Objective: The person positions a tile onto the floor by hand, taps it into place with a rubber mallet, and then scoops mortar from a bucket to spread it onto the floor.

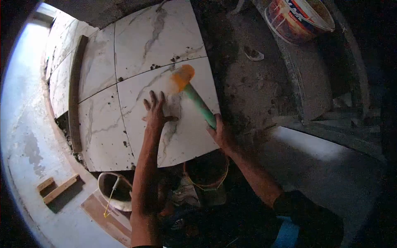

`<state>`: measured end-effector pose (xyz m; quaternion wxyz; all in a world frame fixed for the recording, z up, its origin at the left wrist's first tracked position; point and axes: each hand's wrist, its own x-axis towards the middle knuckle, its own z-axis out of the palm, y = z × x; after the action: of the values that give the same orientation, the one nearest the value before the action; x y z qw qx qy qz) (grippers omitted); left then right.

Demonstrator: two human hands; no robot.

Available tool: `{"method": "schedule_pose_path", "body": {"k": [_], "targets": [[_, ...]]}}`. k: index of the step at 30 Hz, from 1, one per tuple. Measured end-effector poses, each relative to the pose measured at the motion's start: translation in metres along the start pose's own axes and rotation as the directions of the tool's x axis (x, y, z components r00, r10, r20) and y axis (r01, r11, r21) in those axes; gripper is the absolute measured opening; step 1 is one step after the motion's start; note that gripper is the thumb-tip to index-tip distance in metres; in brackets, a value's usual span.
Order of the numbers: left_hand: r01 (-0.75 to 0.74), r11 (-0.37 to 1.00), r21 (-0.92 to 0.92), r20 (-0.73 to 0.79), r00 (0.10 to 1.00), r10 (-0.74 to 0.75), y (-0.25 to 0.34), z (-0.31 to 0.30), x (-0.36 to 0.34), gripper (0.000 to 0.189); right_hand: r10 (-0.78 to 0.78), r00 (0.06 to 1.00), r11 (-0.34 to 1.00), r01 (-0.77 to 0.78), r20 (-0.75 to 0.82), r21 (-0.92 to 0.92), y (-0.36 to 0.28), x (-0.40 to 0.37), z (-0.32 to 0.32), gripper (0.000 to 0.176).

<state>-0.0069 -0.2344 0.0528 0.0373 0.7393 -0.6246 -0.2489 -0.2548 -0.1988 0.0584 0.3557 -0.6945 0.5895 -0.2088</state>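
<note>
My right hand [220, 133] grips the green handle of a rubber mallet [199, 104] close to its lower end. The mallet's orange head [183, 77], pale and blurred on one side, is over the upper middle of a white marble-patterned floor tile [194, 132]. To the left of the mallet, my left hand [155, 112] rests with fingers spread on the same tile. Dark crumbs of mortar lie on the tiles and along the joints. Another marbled tile [136, 41] adjoins at the far side, and one more tile [103, 132] lies on the left.
A long straight bar [77, 91] lies across the tiles at left. Near my knees stand a white bucket [124, 203] and a dark bucket [206, 182]. A paint bucket [289, 20] stands at upper right, beyond dark rough ground [244, 87]. Wooden pieces [61, 189] lie at lower left.
</note>
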Motion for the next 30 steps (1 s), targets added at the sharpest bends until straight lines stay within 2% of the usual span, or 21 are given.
{"method": "schedule_pose_path", "body": {"k": [2, 4, 5, 6, 7, 8, 10, 14, 16, 17, 19, 20, 21, 23, 24, 26, 27, 29, 30], "targets": [[-0.163, 0.986, 0.039, -0.106, 0.980, 0.166, -0.006, 0.004, 0.002, 0.112, 0.043, 0.997, 0.998, -0.046, -0.066, -0.049, 0.006, -0.004, 0.002, 0.044], [-0.128, 0.989, 0.072, -0.051, 0.990, 0.132, 0.004, -0.008, -0.001, 0.110, 0.192, 0.967, 0.974, -0.209, 0.168, 0.087, -0.015, 0.007, -0.020, 0.035], [-0.083, 0.991, 0.103, 0.005, 0.997, 0.083, 0.008, -0.012, -0.003, 0.109, 0.193, 0.967, 0.974, -0.209, 0.165, 0.088, -0.006, 0.004, -0.014, 0.035], [-0.083, 0.991, 0.104, 0.011, 0.997, 0.082, 0.006, -0.010, -0.002, 0.109, 0.025, 1.000, 1.000, -0.025, -0.014, -0.003, 0.010, -0.005, -0.003, 0.032], [-0.086, 0.989, 0.121, 0.009, 0.996, 0.085, 0.003, -0.007, 0.001, 0.109, -0.165, 0.971, 0.981, 0.145, -0.174, -0.126, 0.015, -0.008, 0.001, 0.029], [-0.087, 0.987, 0.137, 0.009, 0.996, 0.087, 0.000, -0.004, 0.001, 0.109, -0.162, 0.972, 0.982, 0.142, -0.171, -0.124, 0.019, -0.009, 0.006, 0.029], [-0.095, 0.985, 0.146, 0.026, 0.995, 0.093, 0.001, -0.004, 0.000, 0.109, 0.106, 0.994, 0.991, -0.104, -0.026, 0.090, 0.016, 0.000, 0.005, 0.031], [-0.145, 0.968, 0.205, 0.041, 0.989, 0.140, 0.004, -0.008, 0.001, 0.110, 0.102, 0.995, 0.989, -0.099, -0.023, 0.110, -0.001, -0.006, -0.016, 0.041], [-0.120, 0.973, 0.199, 0.053, 0.992, 0.112, 0.007, -0.010, -0.001, 0.110, 0.205, 0.977, 0.976, -0.209, 0.053, 0.066, -0.007, -0.004, -0.025, 0.041], [-0.094, 0.976, 0.198, 0.058, 0.995, 0.084, 0.009, -0.012, 0.001, 0.110, 0.211, 0.976, 0.974, -0.214, 0.043, 0.071, 0.004, -0.007, -0.016, 0.041], [-0.130, 0.970, 0.205, 0.041, 0.991, 0.124, 0.005, -0.010, 0.002, 0.110, -0.069, 0.976, 0.995, 0.082, -0.208, 0.055, 0.024, -0.012, 0.004, 0.039], [-0.155, 0.966, 0.209, 0.025, 0.988, 0.153, 0.003, -0.008, 0.001, 0.111, -0.062, 0.976, 0.995, 0.076, -0.208, 0.059, 0.025, -0.017, 0.005, 0.039], [-0.156, 0.965, 0.212, 0.029, 0.988, 0.154, 0.005, -0.009, -0.001, 0.111, 0.108, 0.989, 0.992, -0.101, -0.100, 0.074, 0.010, -0.019, -0.008, 0.040], [-0.017, 0.980, 0.199, 0.095, 0.995, -0.002, 0.013, -0.014, 0.000, 0.112, 0.273, 0.962, 0.960, -0.272, -0.002, 0.073, 0.011, -0.023, -0.009, 0.041], [-0.023, 0.978, 0.207, 0.091, 0.996, 0.004, 0.011, -0.014, 0.002, 0.112, 0.145, 0.981, 0.986, -0.132, -0.131, 0.106, 0.026, -0.027, 0.009, 0.043], [-0.018, 0.948, 0.318, 0.062, 0.998, -0.002, 0.005, -0.005, 0.004, 0.113, 0.023, 0.965, 0.993, 0.009, -0.260, 0.119, 0.050, -0.031, 0.030, 0.045], [-0.017, 0.947, 0.320, 0.065, 0.998, -0.004, 0.010, -0.009, 0.001, 0.113, 0.025, 0.974, 0.994, 0.000, -0.224, 0.109, 0.051, -0.032, 0.029, 0.045], [0.087, 0.978, 0.189, 0.099, 0.989, -0.107, 0.023, -0.018, -0.003, 0.115, 0.027, 0.981, 0.995, -0.008, -0.193, 0.103, 0.051, -0.035, 0.027, 0.046], [0.083, 0.979, 0.189, 0.093, 0.990, -0.102, 0.034, -0.024, -0.002, 0.115, 0.036, 0.992, 0.999, -0.033, -0.124, 0.024, 0.027, -0.026, 0.003, 0.044]]}}
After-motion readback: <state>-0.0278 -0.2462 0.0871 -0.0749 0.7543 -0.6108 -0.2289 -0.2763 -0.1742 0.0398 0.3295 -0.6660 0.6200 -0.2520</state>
